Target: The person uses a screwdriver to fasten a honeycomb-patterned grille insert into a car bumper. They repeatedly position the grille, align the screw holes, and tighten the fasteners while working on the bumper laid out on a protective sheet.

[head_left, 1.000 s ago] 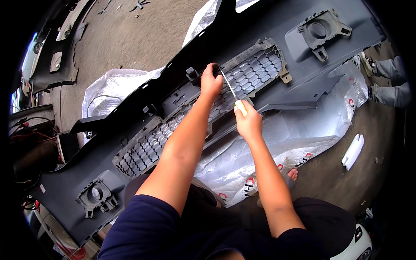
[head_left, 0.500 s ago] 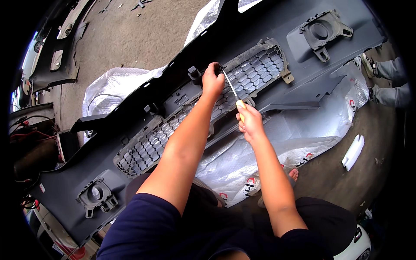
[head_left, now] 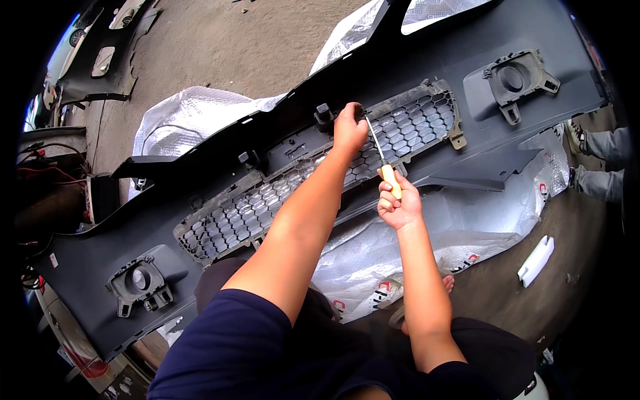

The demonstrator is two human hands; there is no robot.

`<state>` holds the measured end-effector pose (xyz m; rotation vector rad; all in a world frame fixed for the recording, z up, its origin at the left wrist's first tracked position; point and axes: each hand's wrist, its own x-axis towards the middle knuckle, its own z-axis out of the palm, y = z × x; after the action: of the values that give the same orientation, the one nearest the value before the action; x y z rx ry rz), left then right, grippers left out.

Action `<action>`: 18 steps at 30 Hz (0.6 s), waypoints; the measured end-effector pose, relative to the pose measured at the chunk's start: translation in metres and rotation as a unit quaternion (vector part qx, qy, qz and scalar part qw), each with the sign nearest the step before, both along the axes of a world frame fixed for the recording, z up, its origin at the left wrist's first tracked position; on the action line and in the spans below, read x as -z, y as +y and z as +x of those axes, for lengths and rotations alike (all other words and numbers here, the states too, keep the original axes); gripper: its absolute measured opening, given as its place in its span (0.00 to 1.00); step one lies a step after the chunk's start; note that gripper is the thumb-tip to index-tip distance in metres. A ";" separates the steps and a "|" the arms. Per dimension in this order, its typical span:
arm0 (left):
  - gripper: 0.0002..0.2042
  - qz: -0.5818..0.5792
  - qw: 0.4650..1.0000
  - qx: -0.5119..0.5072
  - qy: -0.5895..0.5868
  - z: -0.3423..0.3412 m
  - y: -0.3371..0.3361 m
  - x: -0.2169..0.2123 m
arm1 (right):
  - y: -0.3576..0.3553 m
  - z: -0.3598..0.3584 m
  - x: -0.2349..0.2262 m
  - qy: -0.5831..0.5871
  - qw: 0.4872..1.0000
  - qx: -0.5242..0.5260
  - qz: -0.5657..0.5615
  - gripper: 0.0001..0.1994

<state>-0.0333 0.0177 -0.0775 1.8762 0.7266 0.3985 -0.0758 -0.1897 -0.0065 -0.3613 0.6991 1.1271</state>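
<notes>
Right hand: now rolled palm-up, fingers curled round screwdriver; suggests turning. Left hand: at grille; finger hold, cannot tell.

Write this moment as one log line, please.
left hand: at grille edge; right hand: holding yellow-handled screwdriver; shaft: beside left hand; bumper: beneath hands

Short-sleeved navy-blue shirt above very dark trousers, both forearms bare
</notes>
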 end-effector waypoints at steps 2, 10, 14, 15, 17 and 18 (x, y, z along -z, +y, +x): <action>0.20 -0.011 1.000 -0.013 0.003 -0.010 0.003 0.004 | 0.006 -0.005 -0.008 -0.012 0.998 -0.036 -0.046 0.16; 0.21 -0.005 1.000 0.006 0.004 -0.027 0.003 -0.001 | 0.016 -0.032 -0.020 -0.514 0.719 -0.230 -0.407 0.16; 0.20 0.012 1.000 0.012 -0.003 -0.025 -0.001 -0.002 | -0.005 -0.013 -0.007 -0.055 0.985 -0.081 -0.142 0.17; 0.20 0.012 1.000 0.012 -0.002 -0.026 -0.001 -0.001 | -0.003 -0.014 -0.011 -0.090 0.976 -0.099 -0.174 0.17; 0.20 0.015 1.000 0.011 -0.002 -0.029 -0.002 0.000 | 0.002 -0.019 -0.016 -0.336 0.854 -0.178 -0.355 0.18; 0.20 0.019 1.000 0.013 -0.006 -0.029 -0.003 0.001 | 0.005 -0.024 -0.019 -0.517 0.681 -0.226 -0.467 0.18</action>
<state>-0.0620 0.0145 -0.0781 1.9158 0.6901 0.4088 -0.1000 -0.1851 0.0120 -1.9773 0.0607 0.7068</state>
